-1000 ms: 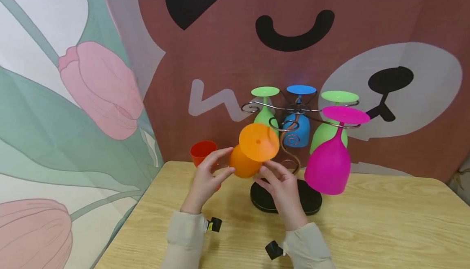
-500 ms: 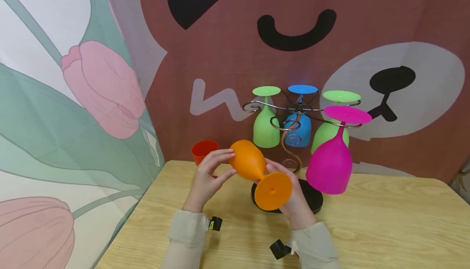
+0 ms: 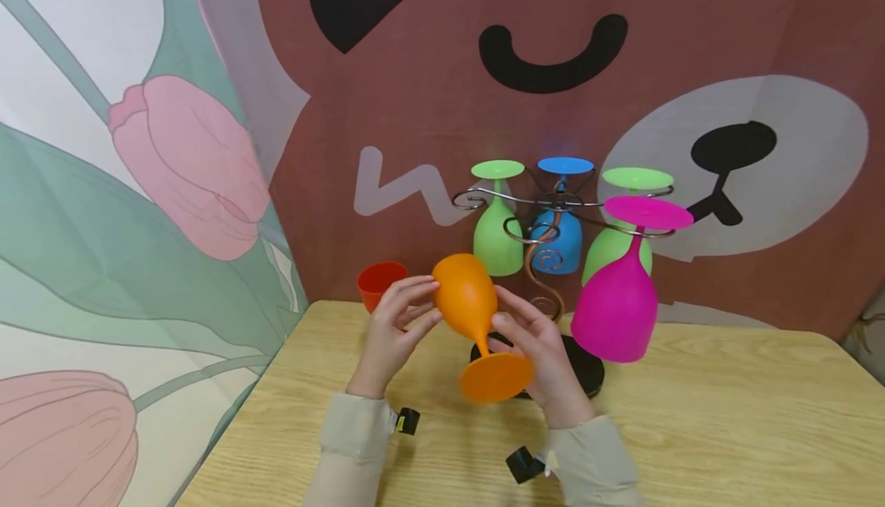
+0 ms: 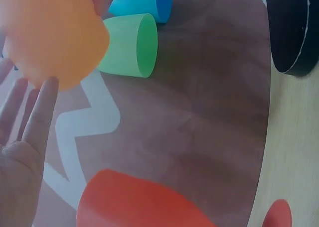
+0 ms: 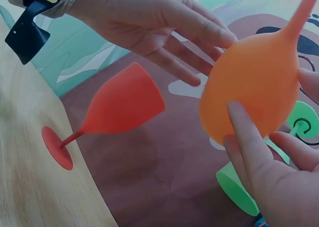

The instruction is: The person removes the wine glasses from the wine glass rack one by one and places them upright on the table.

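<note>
Orange and matte, a plastic-looking stemmed goblet point(image 3: 470, 303) is held above the wood-grain tabletop point(image 3: 726, 415), directly between the two bare hands. It is tilted, its round foot lower and nearer the person, its bowl pointing away toward the back edge. The left hand point(image 3: 390, 330) reaches to the left side of the bowl, its thumb and fairly straight fingers touching the surface lightly. The right hand point(image 3: 542, 357) grips the bowl from the right, fingers along one side and thumb on the other.

Beyond the left hand, a red stemmed goblet point(image 5: 122, 105) stands upright near the back left corner of the tabletop. Behind the orange goblet, toward the middle of the back edge, is a curled metal rack point(image 3: 561, 200) on a black oval base point(image 3: 586, 365). Two light-green goblets point(image 3: 498, 242), a blue goblet point(image 3: 570, 246) and a magenta goblet point(image 3: 615, 315) hang upside down from it.
</note>
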The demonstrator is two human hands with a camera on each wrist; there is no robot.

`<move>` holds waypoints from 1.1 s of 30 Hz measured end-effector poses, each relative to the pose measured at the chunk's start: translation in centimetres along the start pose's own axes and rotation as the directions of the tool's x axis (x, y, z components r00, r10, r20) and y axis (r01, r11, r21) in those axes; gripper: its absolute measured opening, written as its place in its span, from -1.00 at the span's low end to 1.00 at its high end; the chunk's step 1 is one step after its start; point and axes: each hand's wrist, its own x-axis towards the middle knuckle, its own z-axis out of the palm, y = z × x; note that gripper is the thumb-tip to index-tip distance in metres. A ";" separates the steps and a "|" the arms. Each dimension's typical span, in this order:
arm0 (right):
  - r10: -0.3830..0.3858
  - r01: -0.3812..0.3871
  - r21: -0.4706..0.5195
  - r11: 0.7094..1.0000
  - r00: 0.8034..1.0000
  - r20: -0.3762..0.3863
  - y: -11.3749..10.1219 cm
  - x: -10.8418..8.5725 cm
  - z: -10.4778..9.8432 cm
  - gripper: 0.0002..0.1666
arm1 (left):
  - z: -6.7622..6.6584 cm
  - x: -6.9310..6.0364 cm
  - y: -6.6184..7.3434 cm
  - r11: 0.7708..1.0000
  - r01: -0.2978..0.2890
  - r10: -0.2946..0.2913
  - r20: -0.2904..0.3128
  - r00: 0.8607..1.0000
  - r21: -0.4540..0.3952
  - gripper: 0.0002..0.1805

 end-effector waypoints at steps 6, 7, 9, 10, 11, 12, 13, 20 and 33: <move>-0.025 0.025 -0.001 1.000 1.000 -0.007 0.3 0.1 0.2 -0.36 | 0.1 0.2 0.9 0.980 0.183 -0.183 0.004 0.983 -0.074 -0.60; -0.028 0.028 0.002 1.000 1.000 -0.012 0.3 0.2 0.2 -0.37 | 0.1 0.3 1.0 0.973 0.210 -0.209 0.016 0.978 -0.095 -0.59; -0.034 0.034 -0.004 0.999 0.999 -0.028 0.5 0.2 0.3 -0.37 | 0.1 0.4 1.2 0.957 0.261 -0.258 0.041 0.965 -0.128 -0.56; -0.036 0.035 -0.009 0.999 0.999 -0.037 0.5 0.2 0.2 -0.37 | 0.1 0.4 1.3 0.950 0.282 -0.278 0.053 0.959 -0.134 -0.55; -0.036 0.035 -0.012 0.999 0.998 -0.043 0.6 0.2 0.2 -0.37 | 0.1 0.4 1.4 0.945 0.300 -0.294 0.061 0.954 -0.129 -0.54; -0.036 0.035 -0.013 0.999 0.998 -0.047 0.6 0.3 0.2 -0.38 | 0.1 0.5 1.4 0.942 0.315 -0.309 0.065 0.949 -0.119 -0.53; -0.037 0.036 -0.016 0.999 0.998 -0.048 0.7 0.3 0.2 -0.38 | 0.1 0.5 1.4 0.939 0.326 -0.320 0.069 0.945 -0.109 -0.53; -0.049 0.048 -0.036 0.998 0.999 -0.012 0.9 0.4 0.0 -0.34 | -0.3 0.8 2.2 0.880 0.436 -0.417 0.133 0.899 -0.189 -0.49; -0.063 0.068 -0.439 0.896 0.998 0.024 1.5 0.6 0.2 -0.25 | -1.8 0.9 4.3 0.792 0.609 -0.597 0.162 0.786 -0.035 -0.28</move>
